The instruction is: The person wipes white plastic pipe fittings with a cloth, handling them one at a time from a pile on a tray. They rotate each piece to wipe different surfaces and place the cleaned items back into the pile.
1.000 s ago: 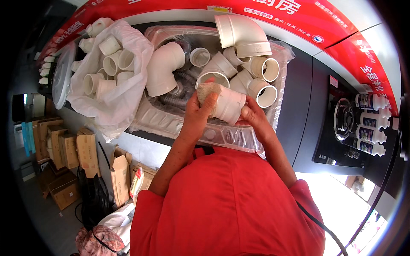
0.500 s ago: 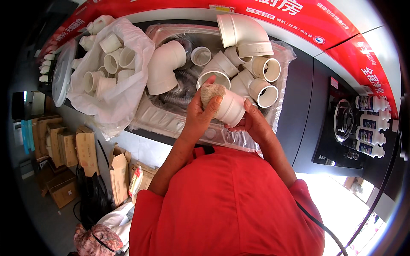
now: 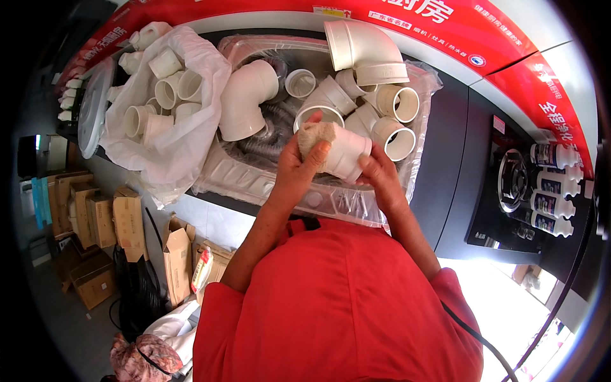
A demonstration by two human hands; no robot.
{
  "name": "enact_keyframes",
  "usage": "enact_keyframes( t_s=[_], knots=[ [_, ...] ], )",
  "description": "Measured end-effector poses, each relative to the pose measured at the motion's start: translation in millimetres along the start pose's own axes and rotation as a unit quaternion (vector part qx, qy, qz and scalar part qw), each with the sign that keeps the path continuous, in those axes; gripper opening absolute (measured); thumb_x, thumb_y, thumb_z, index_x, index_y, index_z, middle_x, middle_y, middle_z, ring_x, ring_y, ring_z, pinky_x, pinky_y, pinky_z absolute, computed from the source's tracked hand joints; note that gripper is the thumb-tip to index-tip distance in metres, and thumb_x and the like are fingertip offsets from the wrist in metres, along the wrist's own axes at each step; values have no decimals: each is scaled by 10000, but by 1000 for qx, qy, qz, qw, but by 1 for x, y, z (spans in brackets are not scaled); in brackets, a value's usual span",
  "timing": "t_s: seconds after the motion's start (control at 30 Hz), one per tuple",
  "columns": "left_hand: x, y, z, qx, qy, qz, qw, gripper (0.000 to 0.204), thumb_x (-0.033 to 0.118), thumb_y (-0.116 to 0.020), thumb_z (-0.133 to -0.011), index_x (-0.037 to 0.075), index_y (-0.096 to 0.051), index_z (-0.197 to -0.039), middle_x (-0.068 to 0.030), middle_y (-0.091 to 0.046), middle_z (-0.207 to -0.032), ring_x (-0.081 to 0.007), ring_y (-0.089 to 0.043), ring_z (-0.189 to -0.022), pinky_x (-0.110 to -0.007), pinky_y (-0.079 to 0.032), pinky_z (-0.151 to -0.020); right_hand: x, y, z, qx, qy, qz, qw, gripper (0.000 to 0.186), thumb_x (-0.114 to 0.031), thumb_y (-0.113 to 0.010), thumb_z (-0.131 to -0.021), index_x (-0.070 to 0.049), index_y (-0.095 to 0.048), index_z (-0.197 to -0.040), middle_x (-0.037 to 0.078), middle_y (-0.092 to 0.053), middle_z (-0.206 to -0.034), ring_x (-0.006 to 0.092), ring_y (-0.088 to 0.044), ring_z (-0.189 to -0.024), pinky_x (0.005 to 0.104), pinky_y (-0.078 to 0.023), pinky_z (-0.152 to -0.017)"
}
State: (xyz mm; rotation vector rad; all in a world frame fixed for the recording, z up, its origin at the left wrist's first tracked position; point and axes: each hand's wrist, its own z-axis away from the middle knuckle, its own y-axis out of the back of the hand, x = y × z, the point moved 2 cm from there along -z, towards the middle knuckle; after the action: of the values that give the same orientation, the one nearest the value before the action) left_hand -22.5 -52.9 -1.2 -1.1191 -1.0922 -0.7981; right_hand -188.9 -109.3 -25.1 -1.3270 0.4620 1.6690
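Note:
Just in front of my body, a white plastic pipe fitting (image 3: 347, 155) is held between both hands. My left hand (image 3: 296, 168) is closed round a tan, rough-looking cloth (image 3: 311, 137), pressing it over the fitting's left end. At the opposite end, my right hand (image 3: 384, 175) grips the fitting's rim; some of its fingers are hidden beneath. Behind them, several more white fittings lie in a plastic-wrapped sink (image 3: 242, 167), including a large elbow (image 3: 247, 102) on the left and another elbow (image 3: 366, 52) at the back.
A white plastic bag (image 3: 207, 124) full of fittings stands to the left. On the right are a dark counter (image 3: 439, 159), a gas hob (image 3: 487, 219) and several white bottles (image 3: 552, 202). Cardboard boxes (image 3: 130, 223) stand on the floor at lower left.
The fitting has turned slightly in my hands, its right end now higher. My right hand has shifted a little to the right and up along the rim. The cloth stays at the left end.

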Motion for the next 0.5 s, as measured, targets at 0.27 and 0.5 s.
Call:
enact_keyframes(
  t_s=[0.27,0.5],
  knots=[
    [12,18,-6,74,-96,67,990,460,185,-584,-908,-8,-432,-1297,-68,-488,-1287,-115,-462,-1134,-257,-380,-950,7,0,-11,-101,-176,-351,914,703,-640,-338,-856,-78,-463,-1258,223,-618,-982,286,-648,-639,375,-543,-520],
    [-14,85,0,180,-52,-170,967,327,153,-598,-882,-6,-533,-1160,-68,-565,-1116,-111,-509,-1009,-243,-405,-887,0,9,-9,-193,-103,-394,893,961,-734,-382,-732,15,-382,-1334,176,-593,-1065,229,-575,-634,340,-480,-549]
  ],
)
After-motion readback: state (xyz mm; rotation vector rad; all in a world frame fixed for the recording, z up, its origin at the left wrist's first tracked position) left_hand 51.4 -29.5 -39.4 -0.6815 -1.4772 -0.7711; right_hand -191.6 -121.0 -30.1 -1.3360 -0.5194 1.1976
